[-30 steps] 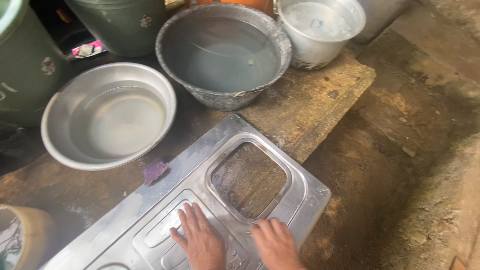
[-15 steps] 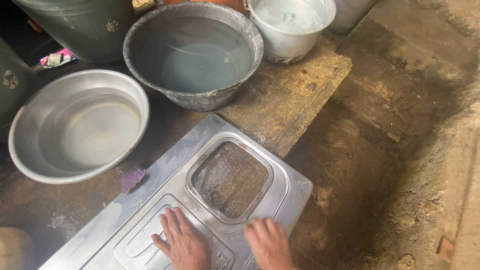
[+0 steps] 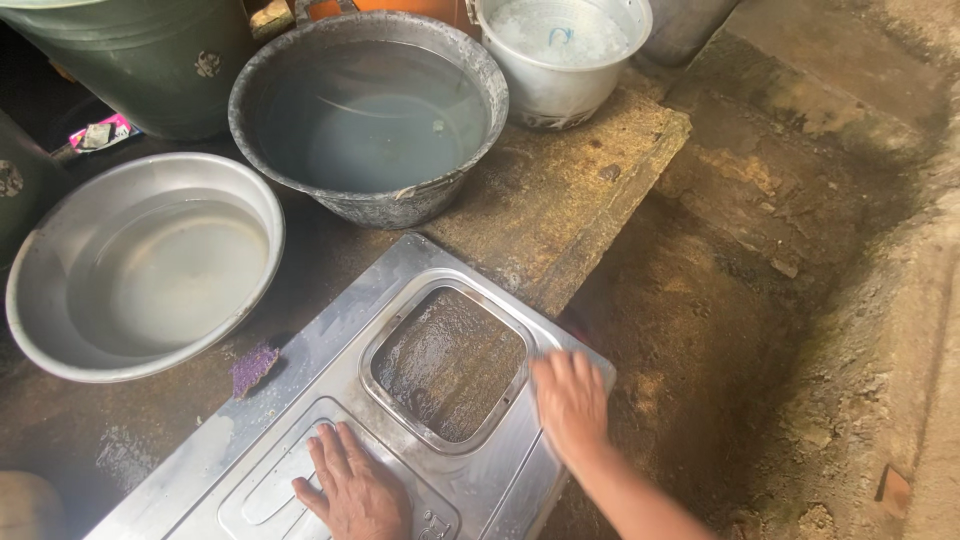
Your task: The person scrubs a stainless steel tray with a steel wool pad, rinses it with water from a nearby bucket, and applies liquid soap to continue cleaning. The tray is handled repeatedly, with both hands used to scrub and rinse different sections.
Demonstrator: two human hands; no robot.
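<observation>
A: What occupies the lower centre of the head view?

B: A shiny metal panel [image 3: 330,400] with a square opening lies flat on the wet ground, set at a slant, its far corner touching the edge of a stone slab [image 3: 560,190]. Wet ground shows through the opening.

A: How are the hands placed?

B: The left hand [image 3: 352,487] lies palm down on the panel's embossed part, near the bottom edge, fingers spread and flat; it grasps nothing. The right hand [image 3: 571,400] rests on the panel's right rim, just beside the opening, fingers extended and close together, pressed on the metal; it pinches nothing as far as can be seen.

A: What surrounds the panel?

B: To the left, a wide metal basin [image 3: 40,330] holds water. Between it and the panel lies a small purple scrap [image 3: 254,366], just beside the panel's edge. Behind, a grey speckled tub [image 3: 400,205] of water stands partly on the slab. A small white pot [image 3: 560,95] stands at the slab's far end. A green barrel [image 3: 150,60] stands at the upper left.
</observation>
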